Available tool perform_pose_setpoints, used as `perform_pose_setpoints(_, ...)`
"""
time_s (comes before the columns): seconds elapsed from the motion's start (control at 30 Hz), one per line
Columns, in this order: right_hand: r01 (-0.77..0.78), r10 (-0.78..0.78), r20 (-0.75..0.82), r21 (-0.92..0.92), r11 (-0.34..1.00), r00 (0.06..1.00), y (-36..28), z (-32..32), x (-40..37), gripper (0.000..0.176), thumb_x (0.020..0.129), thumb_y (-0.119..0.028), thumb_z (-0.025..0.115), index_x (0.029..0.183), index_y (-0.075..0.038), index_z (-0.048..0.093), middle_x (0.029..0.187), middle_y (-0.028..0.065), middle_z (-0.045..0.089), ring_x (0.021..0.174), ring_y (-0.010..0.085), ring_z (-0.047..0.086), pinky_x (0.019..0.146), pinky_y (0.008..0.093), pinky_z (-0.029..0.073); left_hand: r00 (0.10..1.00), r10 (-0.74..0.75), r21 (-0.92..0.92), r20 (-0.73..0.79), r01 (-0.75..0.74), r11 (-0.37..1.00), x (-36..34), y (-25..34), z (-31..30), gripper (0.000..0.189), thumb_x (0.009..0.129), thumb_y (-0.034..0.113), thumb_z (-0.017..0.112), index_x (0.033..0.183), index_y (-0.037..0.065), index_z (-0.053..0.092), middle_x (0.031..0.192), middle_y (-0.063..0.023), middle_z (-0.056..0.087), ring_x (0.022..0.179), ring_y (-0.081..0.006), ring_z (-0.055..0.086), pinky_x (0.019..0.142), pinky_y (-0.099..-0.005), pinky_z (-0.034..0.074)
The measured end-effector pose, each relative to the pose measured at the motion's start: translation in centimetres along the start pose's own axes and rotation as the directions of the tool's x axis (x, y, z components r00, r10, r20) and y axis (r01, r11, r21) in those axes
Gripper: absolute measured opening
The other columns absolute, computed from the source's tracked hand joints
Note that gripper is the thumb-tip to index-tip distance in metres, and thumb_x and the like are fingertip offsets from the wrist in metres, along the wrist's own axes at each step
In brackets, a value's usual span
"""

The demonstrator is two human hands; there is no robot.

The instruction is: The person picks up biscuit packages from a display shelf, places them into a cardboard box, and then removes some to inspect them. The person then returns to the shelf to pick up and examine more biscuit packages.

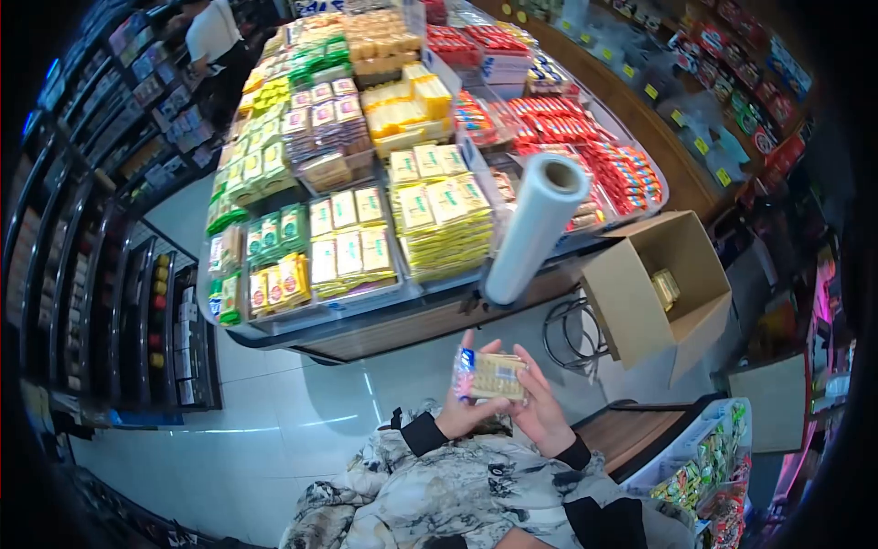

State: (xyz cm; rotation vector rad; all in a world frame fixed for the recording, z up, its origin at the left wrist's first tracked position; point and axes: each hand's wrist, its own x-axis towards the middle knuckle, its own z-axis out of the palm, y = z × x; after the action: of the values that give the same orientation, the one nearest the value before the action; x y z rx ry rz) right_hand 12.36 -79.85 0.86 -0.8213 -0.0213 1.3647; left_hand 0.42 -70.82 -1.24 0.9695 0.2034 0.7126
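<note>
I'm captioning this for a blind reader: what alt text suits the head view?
The left hand and right hand hold a wrapped packet above a tiled floor. Ahead, colourful packs fill a display, with a film roll at its near edge; an open box is at right.

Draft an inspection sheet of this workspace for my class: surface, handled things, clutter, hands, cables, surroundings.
Surface: display table, stacked with packaged goods.
Handled things: one wrapped packet.
Clutter: plastic roll at the table's front edge; open cardboard box, packets inside.
Hands: left hand and right hand both hold the packet.
Cables: nothing certain; dark loops beside the box, nature unclear.
Surroundings: tiled floor, shelves, another person far left.
</note>
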Motion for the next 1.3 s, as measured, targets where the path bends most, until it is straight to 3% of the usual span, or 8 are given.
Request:
perform_pose_setpoints(0.33,0.014,0.097,0.183,-0.527,0.85,0.978,6.2,10.4,5.3,0.058,0.089,-0.02,0.058,0.139,-0.012,0.028,0.117,0.0071,0.048,0.092,0.0125,0.056,0.072,0.0284,0.05,0.931,-0.097,-0.46,-0.351,-0.082,0.884,-4.3,7.8,-7.9,0.067,0.08,0.022,0.061,0.136,0.005,0.028,0.133,-0.0137,0.041,0.123,-0.0285,0.041,0.104,-0.044,0.031)
perform_pose_setpoints(0.43,0.388,-0.109,0.374,-0.86,0.33,0.921,7.3,10.5,7.8,0.037,0.085,-0.024,0.063,0.117,-0.006,0.057,0.106,0.0086,0.048,0.089,0.0147,0.052,0.077,0.0263,0.045,0.846,-0.148,-0.542,-0.513,-0.185,0.82,-4.4,7.6,-9.4,0.055,0.082,0.022,0.06,0.129,0.005,0.038,0.124,-0.0119,0.049,0.117,-0.0254,0.046,0.103,-0.0439,0.033)
perform_pose_setpoints(0.53,0.548,-0.162,0.534,-0.835,0.053,0.83,6.9,12.5,9.4,0.036,0.081,-0.026,0.066,0.11,-0.006,0.061,0.107,0.0122,0.048,0.096,0.0214,0.049,0.084,0.0312,0.042,0.8,-0.16,-0.567,-0.578,-0.253,0.784,-3.9,8.2,-10.9,0.05,0.084,0.021,0.058,0.128,0.006,0.04,0.123,-0.011,0.051,0.116,-0.0244,0.047,0.102,-0.0434,0.033)
perform_pose_setpoints(0.73,0.591,-0.164,0.571,-0.798,0.121,0.804,7.9,16.6,14.8,0.033,0.078,-0.023,0.068,0.106,-0.006,0.062,0.107,0.0111,0.052,0.102,0.0248,0.047,0.088,0.0337,0.039,0.78,-0.125,-0.464,-0.614,-0.228,0.856,-1.1,11.6,-15.3,0.046,0.09,0.027,0.054,0.129,0.008,0.04,0.123,-0.0083,0.051,0.116,-0.0222,0.048,0.1,-0.042,0.037)
perform_pose_setpoints(1.0,0.255,-0.111,0.281,-0.552,0.794,0.953,6.8,21.6,22.6,0.024,0.081,-0.009,0.067,0.1,0.001,0.056,0.097,0.0056,0.06,0.086,0.0109,0.058,0.075,0.0245,0.047,0.832,-0.185,-0.441,-0.523,-0.079,0.894,6.1,15.4,-22.4,0.049,0.091,0.035,0.053,0.13,0.008,0.039,0.125,-0.0081,0.05,0.116,-0.022,0.048,0.1,-0.041,0.037)
perform_pose_setpoints(1.13,0.595,-0.45,0.402,-0.645,0.479,0.798,6.5,23.2,25.3,0.022,0.076,-0.003,0.068,0.096,-0.003,0.058,0.096,0.0069,0.06,0.089,0.0153,0.058,0.078,0.0274,0.047,0.847,-0.217,-0.507,-0.485,-0.071,0.859,9.4,17.3,-24.3,0.047,0.091,0.032,0.052,0.129,0.007,0.041,0.127,-0.0097,0.048,0.119,-0.023,0.045,0.103,-0.0431,0.032)
perform_pose_setpoints(1.2,0.78,-0.467,0.716,-0.62,-0.085,0.518,5.6,24.7,25.8,0.024,0.071,-0.002,0.07,0.093,-0.005,0.059,0.096,0.0078,0.06,0.096,0.0231,0.056,0.084,0.0336,0.046,0.887,-0.2,-0.616,-0.416,-0.113,0.78,10.5,17.8,-25.5,0.048,0.088,0.027,0.054,0.129,0.007,0.04,0.128,-0.0115,0.048,0.12,-0.0249,0.044,0.104,-0.0454,0.031)
perform_pose_setpoints(1.3,0.79,-0.386,0.771,-0.595,-0.148,0.507,6.0,25.0,26.8,0.03,0.066,-0.009,0.074,0.094,-0.007,0.061,0.106,0.0108,0.057,0.107,0.0307,0.051,0.091,0.0406,0.042,0.9,-0.153,-0.655,-0.408,-0.171,0.736,11.8,18.9,-26.4,0.05,0.082,0.021,0.055,0.127,0.004,0.042,0.125,-0.0139,0.05,0.118,-0.0275,0.046,0.104,-0.0467,0.031)
